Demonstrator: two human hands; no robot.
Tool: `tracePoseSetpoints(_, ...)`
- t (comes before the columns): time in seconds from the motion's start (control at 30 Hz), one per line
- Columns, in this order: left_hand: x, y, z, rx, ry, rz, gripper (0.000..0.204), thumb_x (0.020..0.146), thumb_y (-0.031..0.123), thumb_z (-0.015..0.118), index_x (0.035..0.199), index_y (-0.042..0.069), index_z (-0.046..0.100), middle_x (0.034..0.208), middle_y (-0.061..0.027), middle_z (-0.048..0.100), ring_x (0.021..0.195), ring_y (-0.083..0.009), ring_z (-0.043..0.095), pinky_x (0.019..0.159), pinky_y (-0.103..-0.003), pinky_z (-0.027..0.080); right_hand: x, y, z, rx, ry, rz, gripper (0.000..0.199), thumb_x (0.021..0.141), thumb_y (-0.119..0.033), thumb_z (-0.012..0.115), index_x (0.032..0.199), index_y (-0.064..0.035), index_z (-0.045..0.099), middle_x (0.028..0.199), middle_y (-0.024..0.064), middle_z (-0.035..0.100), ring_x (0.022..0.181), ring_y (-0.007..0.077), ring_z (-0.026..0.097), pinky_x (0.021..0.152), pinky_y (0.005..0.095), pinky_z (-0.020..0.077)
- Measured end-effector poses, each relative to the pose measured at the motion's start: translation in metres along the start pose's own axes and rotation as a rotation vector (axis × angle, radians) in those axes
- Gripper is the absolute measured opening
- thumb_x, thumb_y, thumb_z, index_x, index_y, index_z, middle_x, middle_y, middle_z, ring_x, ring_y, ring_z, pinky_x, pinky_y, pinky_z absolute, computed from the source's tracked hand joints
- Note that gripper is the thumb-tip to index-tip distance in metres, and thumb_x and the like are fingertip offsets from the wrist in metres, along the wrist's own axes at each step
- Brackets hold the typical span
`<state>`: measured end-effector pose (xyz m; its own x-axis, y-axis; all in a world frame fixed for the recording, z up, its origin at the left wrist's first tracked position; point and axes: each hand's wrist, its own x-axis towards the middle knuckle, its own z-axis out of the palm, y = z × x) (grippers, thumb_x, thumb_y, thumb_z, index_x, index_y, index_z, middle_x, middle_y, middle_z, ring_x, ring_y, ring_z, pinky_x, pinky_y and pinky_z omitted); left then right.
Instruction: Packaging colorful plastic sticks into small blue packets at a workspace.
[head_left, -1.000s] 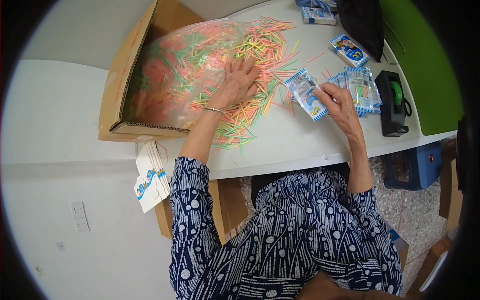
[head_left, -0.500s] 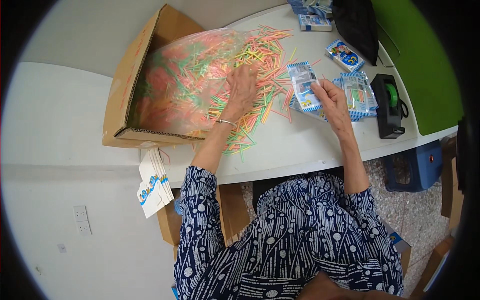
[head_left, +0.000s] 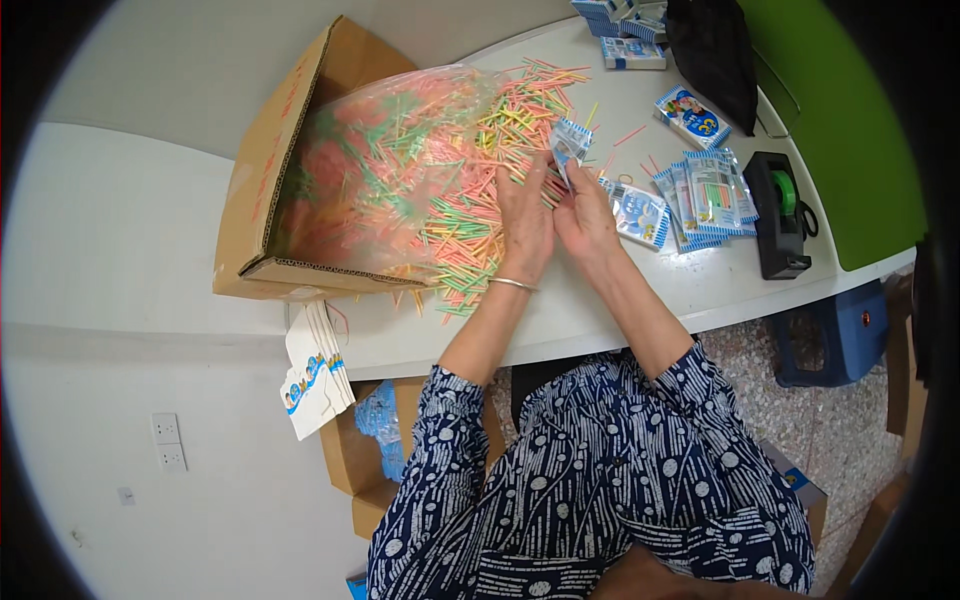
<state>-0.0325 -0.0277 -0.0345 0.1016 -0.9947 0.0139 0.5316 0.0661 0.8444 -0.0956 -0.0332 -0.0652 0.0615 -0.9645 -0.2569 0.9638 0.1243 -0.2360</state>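
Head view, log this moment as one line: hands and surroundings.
right hand: holds blue-white packet | left hand: close beside it, grip unclear | around: loose coloured sticks, cardboard box, tape dispenser

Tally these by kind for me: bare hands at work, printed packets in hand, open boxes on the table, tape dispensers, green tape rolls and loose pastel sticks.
Hands (left hand, right hand): 2
Held packet: 1
Open box: 1
Tape dispenser: 1
Green tape roll: 1
Total: 6, leaving out the pastel sticks, which overlap too much to count.
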Motion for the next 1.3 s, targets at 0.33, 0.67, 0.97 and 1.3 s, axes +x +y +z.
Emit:
tracePoseSetpoints(0.33, -0.006, -0.012, -0.003, 0.044, 0.034, 0.046, 0.023, 0.093, 0.018, 0.06, 0.108, 0.001, 0.054, 0.1, -0.0065, 0.062, 0.09, -0.012, 0.059, 0.078, -0.025, 0.048, -0.002, -0.001, -0.002, 0.008, -0.028, -0.008, 0.023, 0.097, -0.016, 0.051, 0.114, -0.0015, 0.052, 0.111, 0.0102, 0.059, 0.102, 0.0201, 0.057, 0.093, 0.0364, 0.0466)
tracePoseSetpoints(0.67, 0.011, 0.0, -0.018, 0.047, 0.034, -0.039, 0.022, 0.097, 0.019, 0.052, 0.099, -0.002, 0.058, 0.094, -0.0089, 0.063, 0.084, -0.0141, 0.06, 0.073, -0.029, 0.051, 0.001, -0.002, -0.003, -0.052, -0.082, -0.019, 0.019, 0.095, -0.018, 0.056, 0.106, -0.0029, 0.055, 0.105, 0.0082, 0.061, 0.098, 0.0166, 0.058, 0.091, 0.0318, 0.0456)
tracePoseSetpoints(0.97, 0.038, 0.026, -0.049, 0.342, 0.068, 0.095, 0.037, 0.098, 0.025, 0.049, 0.098, -0.011, 0.058, 0.099, -0.0187, 0.064, 0.088, -0.0234, 0.064, 0.078, -0.035, 0.054, -0.009, -0.032, 0.005, -0.435, -0.199, -0.17, 0.019, 0.092, -0.02, 0.061, 0.101, -0.0041, 0.061, 0.093, 0.0016, 0.065, 0.087, 0.0072, 0.06, 0.08, 0.0232, 0.0468)
tracePoseSetpoints(1.3, 0.042, 0.033, -0.055, 0.459, 0.0, 0.074, 0.033, 0.098, 0.027, 0.049, 0.095, -0.005, 0.058, 0.088, -0.013, 0.064, 0.081, -0.021, 0.066, 0.07, -0.029, 0.053, -0.017, -0.065, -0.019, -0.819, -0.324, -0.009, 0.018, 0.09, -0.021, 0.063, 0.093, -0.0032, 0.064, 0.079, -0.0008, 0.064, 0.067, 0.0027, 0.055, 0.06, 0.0186, 0.0421)
